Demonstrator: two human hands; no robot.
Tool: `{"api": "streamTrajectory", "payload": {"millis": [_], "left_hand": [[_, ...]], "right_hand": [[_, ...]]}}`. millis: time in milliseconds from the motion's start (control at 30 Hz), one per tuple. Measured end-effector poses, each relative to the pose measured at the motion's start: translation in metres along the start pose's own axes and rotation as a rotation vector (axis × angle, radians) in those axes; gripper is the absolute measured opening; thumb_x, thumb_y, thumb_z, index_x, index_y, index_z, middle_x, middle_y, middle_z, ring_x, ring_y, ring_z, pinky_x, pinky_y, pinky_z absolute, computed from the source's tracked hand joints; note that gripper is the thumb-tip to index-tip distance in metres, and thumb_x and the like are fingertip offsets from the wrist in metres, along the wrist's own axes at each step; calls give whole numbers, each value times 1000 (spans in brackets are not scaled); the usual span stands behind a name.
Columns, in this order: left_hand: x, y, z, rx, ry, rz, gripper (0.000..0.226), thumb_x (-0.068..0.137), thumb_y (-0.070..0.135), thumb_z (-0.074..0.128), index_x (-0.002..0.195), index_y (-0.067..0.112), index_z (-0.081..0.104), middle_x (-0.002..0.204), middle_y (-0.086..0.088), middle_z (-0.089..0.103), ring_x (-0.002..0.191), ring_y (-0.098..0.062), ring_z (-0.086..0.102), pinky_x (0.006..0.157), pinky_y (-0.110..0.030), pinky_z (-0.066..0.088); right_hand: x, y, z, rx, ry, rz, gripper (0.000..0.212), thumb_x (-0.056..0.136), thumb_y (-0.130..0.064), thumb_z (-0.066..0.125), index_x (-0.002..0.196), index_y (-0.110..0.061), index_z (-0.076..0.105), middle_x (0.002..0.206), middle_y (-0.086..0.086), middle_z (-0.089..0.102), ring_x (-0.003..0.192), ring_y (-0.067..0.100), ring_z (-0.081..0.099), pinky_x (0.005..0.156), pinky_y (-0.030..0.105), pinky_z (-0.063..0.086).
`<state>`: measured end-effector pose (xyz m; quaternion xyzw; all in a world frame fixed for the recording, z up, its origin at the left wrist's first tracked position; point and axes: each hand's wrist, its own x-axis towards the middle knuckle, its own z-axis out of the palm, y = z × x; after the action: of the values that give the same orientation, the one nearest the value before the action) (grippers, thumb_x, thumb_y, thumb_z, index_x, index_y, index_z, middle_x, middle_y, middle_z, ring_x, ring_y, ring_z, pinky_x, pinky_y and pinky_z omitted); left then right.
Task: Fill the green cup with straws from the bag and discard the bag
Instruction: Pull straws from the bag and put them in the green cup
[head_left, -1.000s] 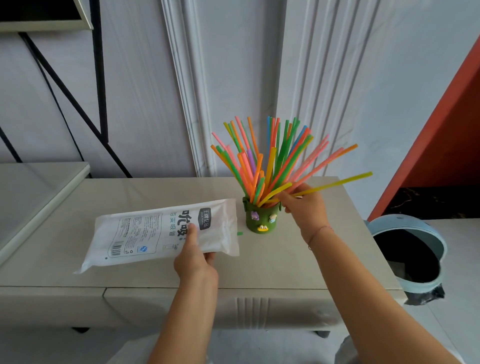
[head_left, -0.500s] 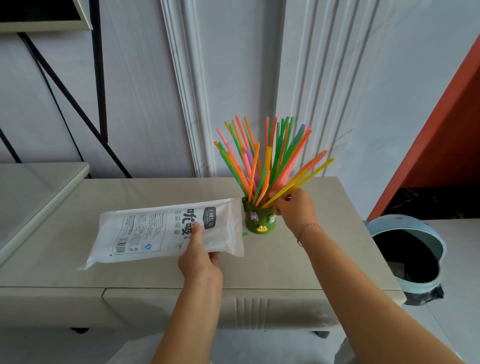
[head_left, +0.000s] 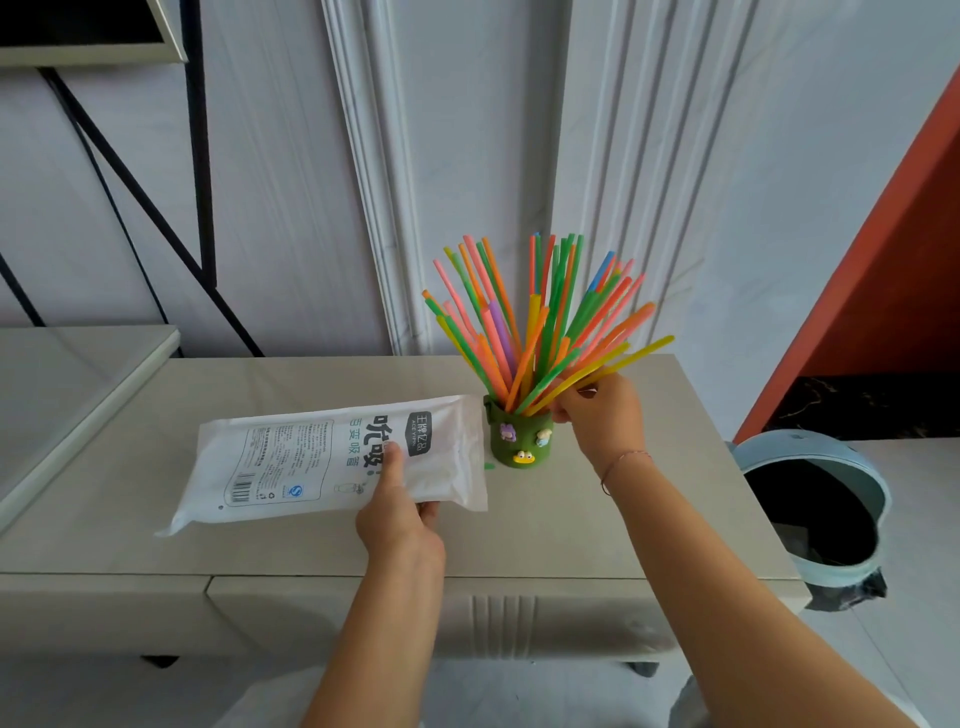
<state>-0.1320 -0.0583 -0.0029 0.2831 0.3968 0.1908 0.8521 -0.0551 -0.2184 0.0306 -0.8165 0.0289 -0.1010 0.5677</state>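
White plastic comes first: we see our left grip (head_left: 397, 512) pinching the bag (head_left: 332, 460) at its near edge, thumb on top and fingers underneath, the bag stretching away to the left over the beige tabletop (head_left: 571, 525). Just past the bag's right end stands the green cup (head_left: 518, 436), directly left of our right grip (head_left: 602, 415). That grip is closed on a few yellow straws (head_left: 613, 364) leaning out of the cup; the other straws (head_left: 524, 312) fan upward beyond it. Well to its right sits a pale blue bin (head_left: 852, 525).
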Motion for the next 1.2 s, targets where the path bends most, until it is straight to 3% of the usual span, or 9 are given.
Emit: {"api": "streamTrajectory", "payload": {"millis": [200,267,367,467,567,667,933,1067,1200], "left_hand": [[-1,1,0,-11,-11,29,45,84,24,74,126,15,59,121,-4,68,93,-15,68,64,-27,55],[-2,2,0,6,-4,65,44,84,24,74,124,14,60,119,-3,68,86,-12,68,62,-26,54],[-4,2,-2,50,5,131,41,82,28,76,118,16,60,109,3,69,85,-9,67,71,-27,56],[-9,-1,-3,99,-11,239,36,80,30,78,111,22,63,103,10,69,93,-9,68,89,-33,54],[-18,-4,-1,147,-49,366,31,81,28,77,109,24,65,99,17,70,84,3,68,79,-22,55],[-24,-7,-1,183,-89,459,22,80,24,78,99,29,67,87,22,70,76,11,68,65,-10,51],[-27,-5,-2,247,-112,519,17,78,24,80,86,33,68,81,26,71,80,10,68,75,-17,52],[-22,-2,-5,201,-86,472,25,80,23,78,102,30,67,90,22,71,79,10,68,70,-12,53],[-12,1,-10,152,-26,316,27,80,28,77,104,28,65,101,14,70,89,-4,68,84,-30,54]], "right_hand": [[2,4,0,51,-77,75,22,78,-5,60,58,-15,62,57,5,64,60,25,65,72,39,55],[-2,9,-1,125,-118,119,16,76,-1,63,68,-13,66,62,7,63,62,26,61,76,44,55],[-14,23,-3,193,-164,233,25,80,2,65,105,-1,61,73,5,55,65,18,56,68,34,55],[-36,34,4,335,-204,427,23,87,0,57,110,3,55,75,7,54,64,18,55,63,29,52],[-56,37,19,723,-380,767,13,91,-11,55,97,-1,60,81,13,59,71,24,60,70,36,55],[-66,36,32,932,-526,928,27,95,-25,47,98,-4,63,89,14,63,80,28,62,66,36,59],[-71,30,44,765,-592,917,13,85,-17,61,93,-11,68,85,5,63,52,15,59,46,20,48],[-67,30,37,717,-516,840,12,87,-8,60,78,-5,67,72,6,61,43,6,46,39,14,38],[-58,28,24,767,-439,706,9,88,-1,59,81,0,64,69,10,58,41,4,51,45,13,47]]}}
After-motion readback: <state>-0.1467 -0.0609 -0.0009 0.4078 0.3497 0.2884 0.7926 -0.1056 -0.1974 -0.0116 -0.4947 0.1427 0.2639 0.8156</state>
